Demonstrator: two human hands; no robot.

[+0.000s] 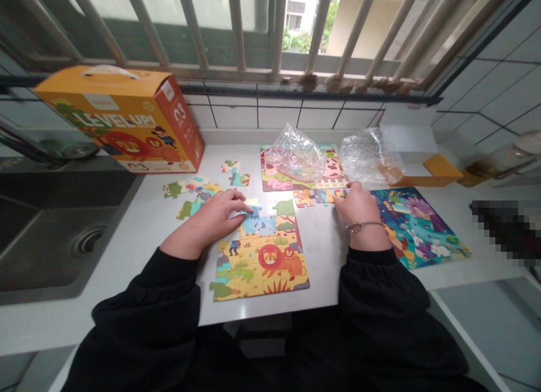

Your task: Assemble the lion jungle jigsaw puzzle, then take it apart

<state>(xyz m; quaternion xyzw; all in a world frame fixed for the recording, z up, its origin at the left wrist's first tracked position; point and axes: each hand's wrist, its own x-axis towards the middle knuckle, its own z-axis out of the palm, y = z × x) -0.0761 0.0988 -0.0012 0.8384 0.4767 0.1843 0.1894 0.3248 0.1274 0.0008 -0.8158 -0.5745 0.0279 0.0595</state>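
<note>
A partly assembled jigsaw puzzle (pixel 262 268) with lions and a crocodile lies on the counter in front of me. My left hand (pixel 220 214) rests at its upper left, fingers stretched out, fingertips on a blue puzzle piece (pixel 254 211) at the top edge. My right hand (pixel 359 209) is beyond the puzzle's right side, fingers pinched at a small puzzle piece (pixel 339 194) in a short row; the fingers partly cover it. An orange puzzle piece (pixel 304 198) lies at the left of that row. Several loose pieces (pixel 200 194) lie beyond my left hand.
An orange puzzle box (pixel 127 127) stands at back left, beside the sink (pixel 46 234). Behind lie a farm picture puzzle (pixel 273 178), clear plastic wrap (pixel 369 155) and an open box (pixel 439 172). A dark blue picture puzzle (pixel 426 228) lies right of my right hand.
</note>
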